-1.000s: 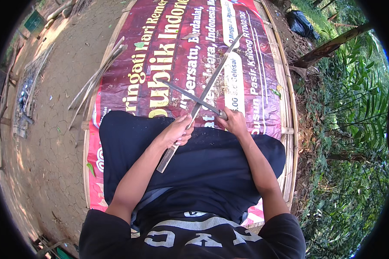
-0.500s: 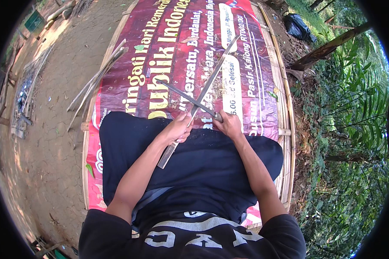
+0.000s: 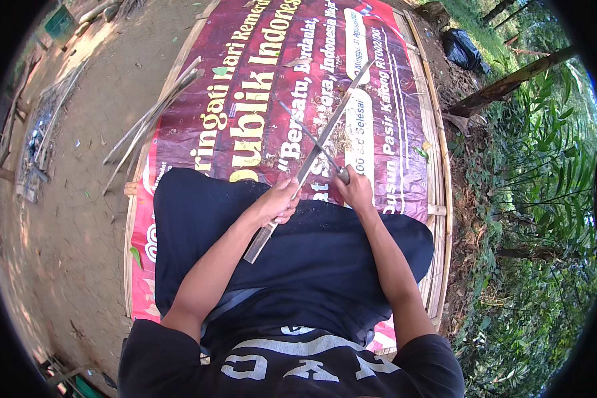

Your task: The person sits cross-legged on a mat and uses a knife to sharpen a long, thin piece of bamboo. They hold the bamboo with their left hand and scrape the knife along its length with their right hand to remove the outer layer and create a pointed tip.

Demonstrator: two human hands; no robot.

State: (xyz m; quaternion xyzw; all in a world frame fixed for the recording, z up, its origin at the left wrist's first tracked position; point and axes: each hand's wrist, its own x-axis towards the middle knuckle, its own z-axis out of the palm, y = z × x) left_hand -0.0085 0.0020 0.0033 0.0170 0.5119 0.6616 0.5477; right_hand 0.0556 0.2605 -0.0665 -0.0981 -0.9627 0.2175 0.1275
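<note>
My left hand (image 3: 280, 201) is closed around the lower part of a long, narrow bamboo strip (image 3: 343, 108). The strip slants from my lap up to the far right, and its near end (image 3: 255, 251) sticks out below my fist. In my right hand (image 3: 357, 191) is the handle of a knife (image 3: 298, 123), gripped close to the strip. Its thin dark blade crosses the strip at an angle and points to the far left, beyond my left hand. Pale shavings (image 3: 339, 140) lie scattered on the red printed banner (image 3: 179, 142) around the crossing.
The banner covers a bamboo platform (image 3: 438, 179) that I sit on, dark cloth (image 3: 205, 205) over my legs. Several thin sticks (image 3: 154, 119) lean at its left edge. Bare ground lies left. On the right are a log (image 3: 511, 83), a black plastic bag (image 3: 463, 50) and green plants.
The knife blade has slid a little farther from me along the bamboo strip, with my right hand shifting slightly right. My left hand keeps its hold on the strip.
</note>
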